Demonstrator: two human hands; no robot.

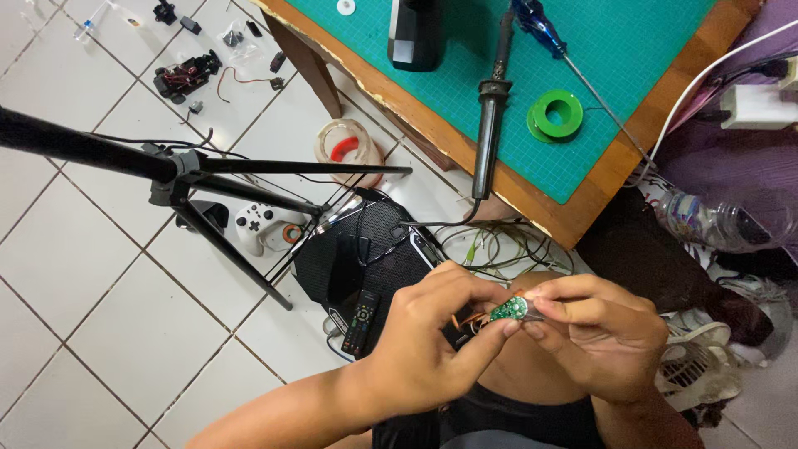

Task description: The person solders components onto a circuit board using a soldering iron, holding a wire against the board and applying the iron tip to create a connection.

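Note:
A small round green circuit board (509,308) sits between the fingertips of both hands, just above my lap. My left hand (432,337) pinches its left edge with thumb and forefinger, and thin orange wires show under that hand. My right hand (594,333) pinches its right edge. A black soldering iron (490,108) lies on the green cutting mat (665,50) on the wooden table above, its cord hanging over the edge. A green spool (554,114) and a blue-handled screwdriver (544,32) lie beside it.
A black tripod (179,179) crosses the white tiled floor at left. A white game controller (259,226), a black remote (360,320), a black speaker (366,249), a tape roll (347,145), small electronic parts (187,73) and a plastic bottle (711,220) lie around. A black box (416,33) stands on the mat.

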